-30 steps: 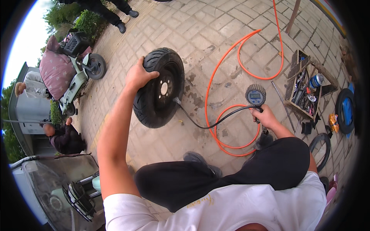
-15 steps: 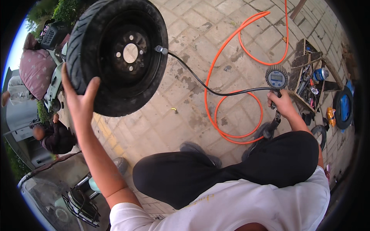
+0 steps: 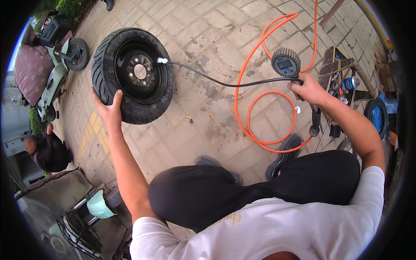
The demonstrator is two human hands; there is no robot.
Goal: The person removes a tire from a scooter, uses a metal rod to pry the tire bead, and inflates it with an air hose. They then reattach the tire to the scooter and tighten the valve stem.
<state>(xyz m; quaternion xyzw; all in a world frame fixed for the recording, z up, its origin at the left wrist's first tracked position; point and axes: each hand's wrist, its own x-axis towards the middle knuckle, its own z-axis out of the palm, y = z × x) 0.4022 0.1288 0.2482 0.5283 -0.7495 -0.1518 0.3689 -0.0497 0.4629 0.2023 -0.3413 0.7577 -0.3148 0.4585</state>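
My left hand (image 3: 109, 113) grips the near left edge of a scooter wheel (image 3: 138, 108) with a black tire and black rim, thumb on the sidewall and fingers against the tread. The wheel leans upright with its rim facing right. A metal air chuck (image 3: 162, 60) sits at the rim's right side, where the valve would be; the valve itself is hidden. From it a thin black hose (image 3: 208, 79) runs to a tire inflator gun (image 3: 286, 64) with a round digital gauge. Closed around that gun's handle is my right hand (image 3: 311, 90); an orange air hose (image 3: 237, 104) joins its lower end.
A small yellow-and-black valve stem (image 3: 189, 119) lies on the paving. At right stand a divided tool tray (image 3: 336, 71) and a loose tire (image 3: 376, 116). Scooters (image 3: 54, 82) are parked at left, near a person in dark clothes (image 3: 52, 151).
The wheel has gone lower and looks smaller, my left hand still on it. My right hand has lifted the inflator gun and shifted it left, its gauge now tilted.
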